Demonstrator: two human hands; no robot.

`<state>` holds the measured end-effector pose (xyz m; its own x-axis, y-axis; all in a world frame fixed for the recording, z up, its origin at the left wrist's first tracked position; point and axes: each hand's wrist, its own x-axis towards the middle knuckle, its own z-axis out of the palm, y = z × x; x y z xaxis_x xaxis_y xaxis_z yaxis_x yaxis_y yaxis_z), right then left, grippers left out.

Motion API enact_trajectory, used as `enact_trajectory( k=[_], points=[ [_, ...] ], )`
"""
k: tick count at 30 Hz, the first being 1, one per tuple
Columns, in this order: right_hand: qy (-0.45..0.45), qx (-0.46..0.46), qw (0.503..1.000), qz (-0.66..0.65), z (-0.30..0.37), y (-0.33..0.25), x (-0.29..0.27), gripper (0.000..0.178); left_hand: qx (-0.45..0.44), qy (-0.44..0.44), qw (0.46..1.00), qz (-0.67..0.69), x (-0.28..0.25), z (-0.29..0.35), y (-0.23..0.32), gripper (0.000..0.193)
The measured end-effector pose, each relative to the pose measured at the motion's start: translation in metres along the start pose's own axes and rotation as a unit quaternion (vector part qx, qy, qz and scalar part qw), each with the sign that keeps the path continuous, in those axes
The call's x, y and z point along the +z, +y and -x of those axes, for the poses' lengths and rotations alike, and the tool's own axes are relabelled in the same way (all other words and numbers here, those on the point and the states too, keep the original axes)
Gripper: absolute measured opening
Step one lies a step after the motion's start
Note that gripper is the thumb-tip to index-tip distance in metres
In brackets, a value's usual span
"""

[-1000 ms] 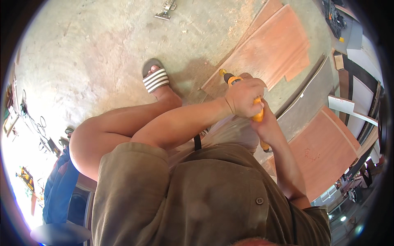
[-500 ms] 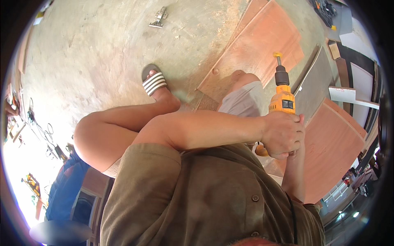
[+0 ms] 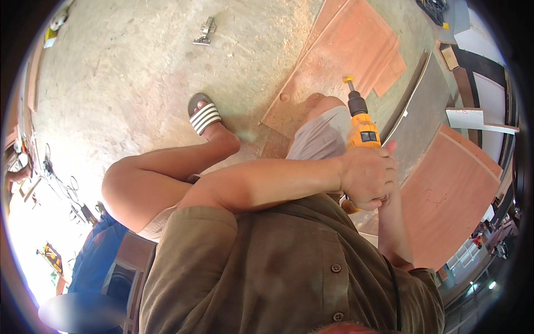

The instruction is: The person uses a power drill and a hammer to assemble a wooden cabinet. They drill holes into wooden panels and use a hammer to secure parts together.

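My left hand point(image 3: 367, 177) is closed around the handle of a yellow and black cordless drill point(image 3: 362, 129). The drill's bit points away from me, over my right knee point(image 3: 325, 119). My right hand point(image 3: 389, 149) is mostly hidden behind the left one. Only its fingertips show, against the drill's handle, and its forearm comes up from the lower right. I am seated, with my left leg bent and my left foot in a striped sandal point(image 3: 204, 117) on the concrete floor.
A reddish plywood sheet point(image 3: 356, 47) lies on the floor beyond my knee. A second one point(image 3: 453, 192) lies at the right, with a grey board point(image 3: 420, 114) between them. A small metal hinge point(image 3: 205, 30) lies far ahead. Tools and cables sit at the left edge.
The drill has swung from beside my knee, pointing left, out to the right, and now points away from me. Both hands stayed on it.
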<state>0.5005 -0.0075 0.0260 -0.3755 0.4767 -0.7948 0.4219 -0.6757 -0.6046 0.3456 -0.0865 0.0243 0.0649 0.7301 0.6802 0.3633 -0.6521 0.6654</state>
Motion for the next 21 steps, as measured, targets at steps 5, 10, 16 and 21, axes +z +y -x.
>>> enact_trajectory(
  k=[5,10,16,21],
  points=[
    [-0.022,-0.009,1.0,0.013,-0.027,-0.017,0.001,0.062,0.068,-0.005,0.998,-0.006,-0.015,-0.006,-0.025,0.034],
    [-0.06,-0.039,0.996,0.056,-0.089,-0.045,-0.02,0.062,-0.016,0.063,0.995,-0.076,-0.025,0.003,-0.048,0.033],
    [0.012,-0.206,0.949,0.24,-0.219,-0.031,-0.05,0.066,-0.443,0.302,0.764,-0.358,-0.159,0.133,-0.172,0.012],
    [0.089,-0.249,0.906,0.331,-0.281,-0.011,-0.062,0.075,-0.62,-0.094,0.601,-0.496,-0.278,0.222,-0.237,0.034]
  ],
)
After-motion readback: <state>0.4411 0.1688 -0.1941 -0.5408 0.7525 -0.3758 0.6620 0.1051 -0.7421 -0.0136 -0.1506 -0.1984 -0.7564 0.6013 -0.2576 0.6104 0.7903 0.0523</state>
